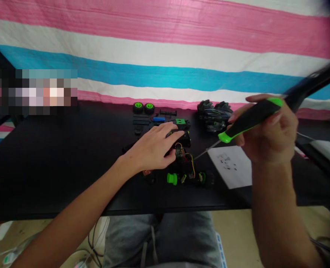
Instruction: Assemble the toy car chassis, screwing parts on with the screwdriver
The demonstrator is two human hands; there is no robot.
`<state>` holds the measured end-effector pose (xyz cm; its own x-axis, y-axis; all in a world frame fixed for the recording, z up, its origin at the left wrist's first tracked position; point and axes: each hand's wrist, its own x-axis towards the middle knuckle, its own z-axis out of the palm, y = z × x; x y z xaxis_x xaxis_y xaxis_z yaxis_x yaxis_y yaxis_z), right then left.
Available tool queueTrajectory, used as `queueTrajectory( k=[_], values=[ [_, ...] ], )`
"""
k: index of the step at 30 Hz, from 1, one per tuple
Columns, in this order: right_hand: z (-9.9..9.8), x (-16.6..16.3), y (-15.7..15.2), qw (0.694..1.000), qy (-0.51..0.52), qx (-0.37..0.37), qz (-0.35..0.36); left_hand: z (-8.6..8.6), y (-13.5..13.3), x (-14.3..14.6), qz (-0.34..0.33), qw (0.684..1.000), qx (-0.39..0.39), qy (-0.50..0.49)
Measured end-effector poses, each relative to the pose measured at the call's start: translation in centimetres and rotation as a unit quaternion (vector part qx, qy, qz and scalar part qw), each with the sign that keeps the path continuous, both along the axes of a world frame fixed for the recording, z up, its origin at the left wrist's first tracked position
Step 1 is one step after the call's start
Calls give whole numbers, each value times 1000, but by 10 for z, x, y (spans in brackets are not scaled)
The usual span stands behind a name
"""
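A toy car chassis with a small circuit board, thin wires and green hubs lies on the black table. My left hand reaches over its left side, thumb and fingers around the body, gripping it; the fingertips are partly hidden. In my right hand, raised to the right of the chassis, is a screwdriver with a black and green handle. Its thin shaft slants down leftward, and the tip is at or close to the chassis's right side; contact cannot be made out.
Behind the chassis are two green-rimmed wheels, a blue battery and a black car body shell. A printed sheet lies to the right. The table's front edge runs above my lap. A striped sheet hangs behind.
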<state>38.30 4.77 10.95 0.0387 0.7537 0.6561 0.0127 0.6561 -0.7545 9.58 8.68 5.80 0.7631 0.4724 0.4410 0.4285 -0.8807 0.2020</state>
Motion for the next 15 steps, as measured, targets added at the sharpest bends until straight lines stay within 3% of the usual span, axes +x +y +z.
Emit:
queueTrajectory(
  k=[8, 15],
  values=[
    [2, -2, 2, 999, 9, 6, 48, 8, -11, 4, 1, 997, -57, 52],
    [4, -6, -8, 999, 24, -33, -13, 8, -11, 2, -6, 995, -94, 44]
  ],
)
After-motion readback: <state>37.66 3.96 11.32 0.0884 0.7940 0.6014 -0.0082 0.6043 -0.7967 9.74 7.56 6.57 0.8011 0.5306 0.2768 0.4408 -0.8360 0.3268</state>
